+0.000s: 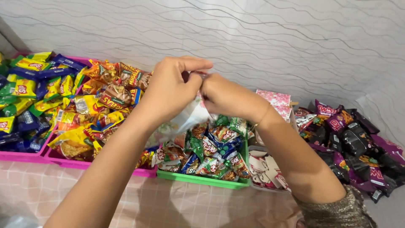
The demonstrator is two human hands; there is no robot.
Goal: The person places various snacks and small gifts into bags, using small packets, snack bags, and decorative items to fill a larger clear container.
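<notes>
Clear plastic bag, pinched at its top by left hand and right hand, fingers closed on it, above green tray of snack packets.

Blue, yellow and green snack packets fill the pink tray at the table's left edge. Orange, red and yellow packets fill the adjoining pink tray. Small multicoloured sachets fill the green tray at centre. White-and-red packets lie beside it. Black and purple packets lie loose at the right edge. A clear plastic bag is pinched between both hands above the trays.
</notes>
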